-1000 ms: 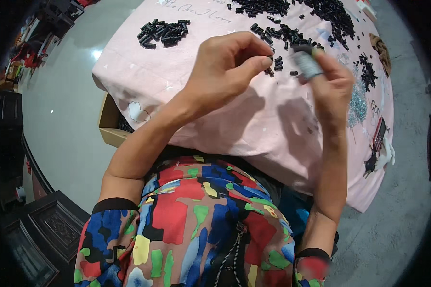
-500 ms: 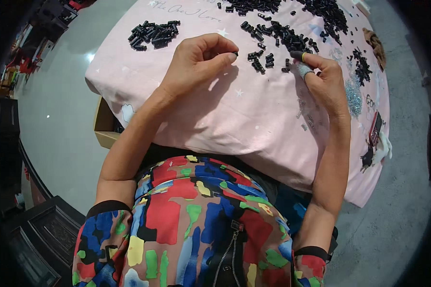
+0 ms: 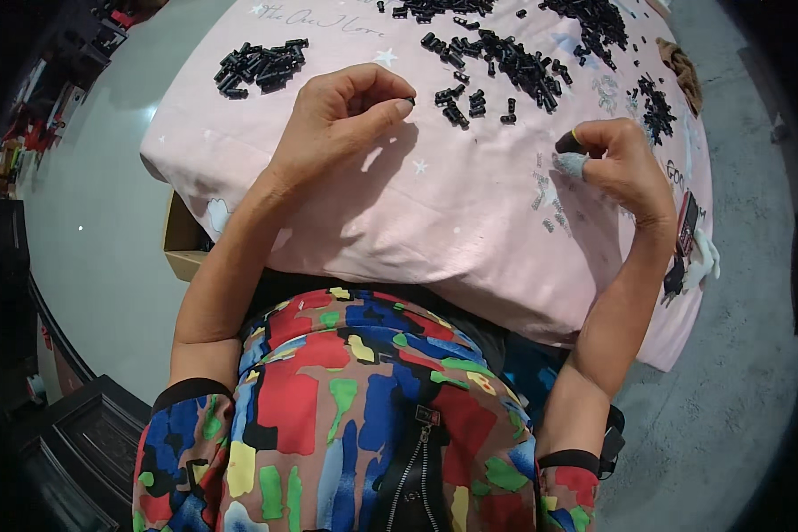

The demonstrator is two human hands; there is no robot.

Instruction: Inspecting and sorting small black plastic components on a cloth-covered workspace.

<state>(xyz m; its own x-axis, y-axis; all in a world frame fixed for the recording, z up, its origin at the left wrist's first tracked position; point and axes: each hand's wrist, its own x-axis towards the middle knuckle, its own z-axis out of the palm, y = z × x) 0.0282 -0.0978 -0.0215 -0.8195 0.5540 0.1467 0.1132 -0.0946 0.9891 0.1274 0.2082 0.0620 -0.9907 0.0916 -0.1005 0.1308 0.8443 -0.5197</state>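
My left hand point(image 3: 341, 115) is closed in a pinch above the pink cloth, with a small black part point(image 3: 410, 100) mostly hidden between thumb and fingertip. To its right, my right hand point(image 3: 625, 168) hovers near a scatter of small metal springs point(image 3: 545, 199). Its index finger wears a black and yellow tip cover, and a grey wrap goes round its thumb. Those two tips are drawn close together; anything between them is too small to make out. Several loose black cylindrical parts point(image 3: 477, 104) lie beyond and between my hands.
A pile of black pieces point(image 3: 262, 66) sits at the far left of the cloth point(image 3: 363, 222). More black heaps point(image 3: 523, 71) spread across the back. A small dark pile point(image 3: 658, 111), a brown cloth point(image 3: 680, 75) and a red-edged phone-like object point(image 3: 687, 222) lie along the right.
My right hand has moved from the black parts toward me and right, near the springs; its thumb and finger have drawn closer. My left hand keeps its pinch. The whole view has shifted slightly.
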